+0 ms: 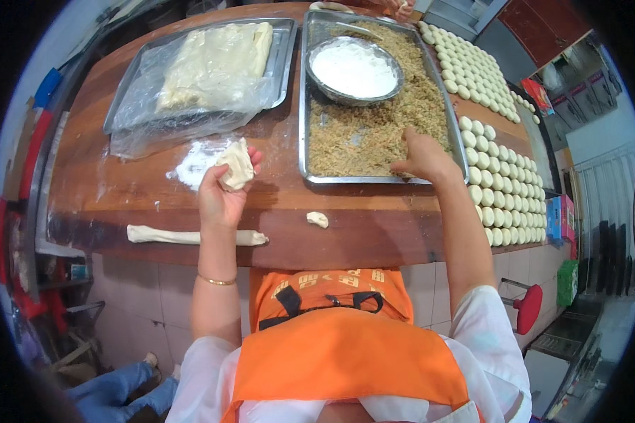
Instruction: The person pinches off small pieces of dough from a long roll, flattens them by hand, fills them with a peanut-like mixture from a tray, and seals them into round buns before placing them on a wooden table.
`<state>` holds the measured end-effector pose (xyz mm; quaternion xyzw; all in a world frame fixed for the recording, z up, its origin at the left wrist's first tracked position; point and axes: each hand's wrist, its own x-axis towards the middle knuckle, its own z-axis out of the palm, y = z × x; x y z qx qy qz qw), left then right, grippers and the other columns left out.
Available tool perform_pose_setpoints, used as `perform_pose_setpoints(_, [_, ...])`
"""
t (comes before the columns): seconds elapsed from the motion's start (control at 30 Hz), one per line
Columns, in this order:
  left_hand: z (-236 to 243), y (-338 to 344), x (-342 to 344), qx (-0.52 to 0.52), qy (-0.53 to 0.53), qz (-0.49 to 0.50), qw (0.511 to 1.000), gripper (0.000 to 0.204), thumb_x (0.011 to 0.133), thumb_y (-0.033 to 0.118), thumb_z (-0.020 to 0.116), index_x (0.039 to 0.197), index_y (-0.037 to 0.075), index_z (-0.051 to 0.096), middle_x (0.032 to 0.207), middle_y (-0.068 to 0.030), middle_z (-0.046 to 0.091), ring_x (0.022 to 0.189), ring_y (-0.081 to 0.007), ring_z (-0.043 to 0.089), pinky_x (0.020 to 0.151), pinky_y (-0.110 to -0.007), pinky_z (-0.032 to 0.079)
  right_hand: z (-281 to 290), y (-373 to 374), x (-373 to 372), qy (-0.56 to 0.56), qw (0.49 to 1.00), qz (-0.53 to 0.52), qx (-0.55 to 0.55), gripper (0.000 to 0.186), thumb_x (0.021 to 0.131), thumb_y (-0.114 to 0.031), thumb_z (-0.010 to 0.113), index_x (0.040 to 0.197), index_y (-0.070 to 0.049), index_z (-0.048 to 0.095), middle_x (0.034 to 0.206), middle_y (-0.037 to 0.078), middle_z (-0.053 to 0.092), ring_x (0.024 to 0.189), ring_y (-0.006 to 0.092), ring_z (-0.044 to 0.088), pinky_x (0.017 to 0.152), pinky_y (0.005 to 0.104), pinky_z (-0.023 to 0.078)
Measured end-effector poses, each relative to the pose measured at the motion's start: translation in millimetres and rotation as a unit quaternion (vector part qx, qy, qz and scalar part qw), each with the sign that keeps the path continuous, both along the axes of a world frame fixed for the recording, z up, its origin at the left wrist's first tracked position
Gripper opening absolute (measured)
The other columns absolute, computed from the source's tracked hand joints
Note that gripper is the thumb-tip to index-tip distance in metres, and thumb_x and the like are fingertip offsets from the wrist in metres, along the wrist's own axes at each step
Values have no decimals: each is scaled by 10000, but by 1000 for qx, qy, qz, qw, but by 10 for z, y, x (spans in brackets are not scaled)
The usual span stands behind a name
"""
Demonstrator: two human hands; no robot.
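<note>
Held up in my left hand (226, 190), above the wooden table, is a flattened piece of pale dough (236, 166), with the fingers curled around its edge. My right hand (427, 158) is over the near right part of a metal tray (374, 180) of brown crumbly filling (353, 144). Its thumb and fingers look apart, and the fingertips are at the filling. A small lump of dough (317, 220) lies on the table between my arms. To its left, a long dough roll (169, 235) passes behind my left forearm.
A metal bowl of white flour (355, 70) sits in the filling tray. On the left, another tray (283, 70) holds a dough slab (219, 60) under plastic (144, 92). Flour (194, 166) dusts the table (85, 162). Rows of round buns (504, 183) stand right. Another person's hand (402, 8) shows far off.
</note>
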<state>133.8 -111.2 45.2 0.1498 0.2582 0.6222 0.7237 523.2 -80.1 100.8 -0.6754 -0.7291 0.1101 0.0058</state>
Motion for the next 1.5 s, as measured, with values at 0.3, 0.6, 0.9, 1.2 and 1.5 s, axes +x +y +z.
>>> perform_pose_setpoints(0.3, [67,-374,384,-16,50,-8,999,471,878,73,462,1315,-104,453,1239,-294,597,1141,-415,622,948,-469,540,-137,305,-33,136,990,30,15,380,847,-90,636,1216,-1,610,1087,251,670,1028,385,648,901,440,517])
perform_pose_setpoints(0.6, [-90,-463,582,-48,31,-15,998,446,878,70,489,1302,-68,468,1256,-271,583,1145,-398,616,937,-449,554,-684,559,-57,144,978,-56,140,388,949,-133,549,1296,41,551,1259,274,599,1166,430,571,1015,459,456])
perform_pose_setpoints(0.9, [8,-604,647,-51,49,-33,997,430,881,54,468,1298,-52,453,1235,-281,586,1133,-391,622,926,-450,553,-333,257,-628,66,975,110,182,406,948,-316,590,1250,-44,589,1122,226,604,1042,396,618,904,492,496])
perform_pose_setpoints(1.2, [-128,-556,643,-15,-92,-37,995,601,747,0,497,1339,-95,458,1263,-256,574,1188,-366,591,1054,-488,491,-539,454,-659,11,987,144,66,276,949,-311,569,1116,-91,584,959,215,681,843,428,652,739,515,521])
perform_pose_setpoints(1.5, [-89,-533,888,26,-126,-80,988,318,1001,89,547,1294,-34,529,1190,-169,647,1081,-247,663,914,-354,581,-794,615,-243,227,965,22,133,333,1018,-309,470,973,-17,624,837,241,646,793,439,629,704,474,481])
